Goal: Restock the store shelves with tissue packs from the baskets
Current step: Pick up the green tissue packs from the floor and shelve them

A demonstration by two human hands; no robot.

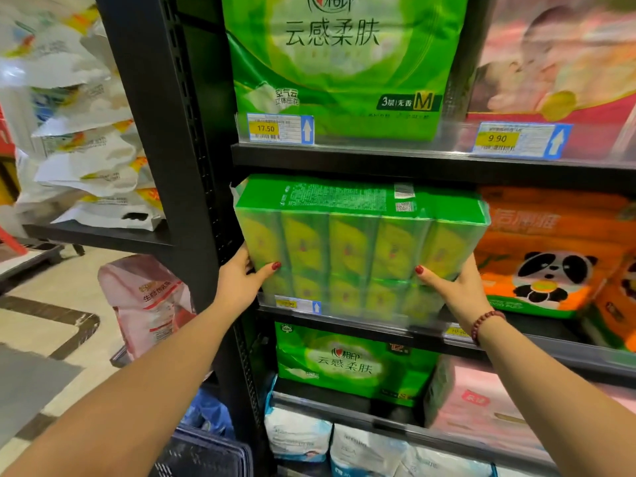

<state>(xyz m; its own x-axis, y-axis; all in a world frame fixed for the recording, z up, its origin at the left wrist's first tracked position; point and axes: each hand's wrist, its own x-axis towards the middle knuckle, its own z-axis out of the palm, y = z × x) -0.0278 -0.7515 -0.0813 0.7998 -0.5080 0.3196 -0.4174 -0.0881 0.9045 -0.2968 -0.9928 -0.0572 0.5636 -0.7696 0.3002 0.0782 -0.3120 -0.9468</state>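
Nearest the camera, at 7 o'clock in the head view, the rim of a dark plastic mesh basket (206,452) is showing beside the black metal shelving upright (165,132); its contents are not visible.

Both forearms are reaching up and forward. The left hand (241,280) is pressing flat on the left end of the green film-wrapped multi-pack of tissue packets (361,242), thumb across the front face. The right hand (454,287), with a dark red bead bracelet (485,323) at the wrist, is doing the same on the right end. The hands are held well apart and clamped on the pack from opposite ends; neither is free.

Pack position: centre of view, on the middle shelf (516,342), directly ahead of the hands at 12 o'clock. Its long axis is running left to right, 9 to 3 o'clock, parallel to the shelf edge. Its lower front appears to be sitting behind the clear plastic price rail (299,306); whether the base is fully seated I cannot tell. Both hands look about equally near.

Judgement: the pack is being pushed straight back into the bay. Clearance matters at 3 o'clock, where the orange panda-printed tissue pack (543,256) is lying just beside the right hand.

Farther off: a large green tissue pack (337,63) is standing on the shelf above at 12 o'clock, with a yellow price tag (265,128) below it.
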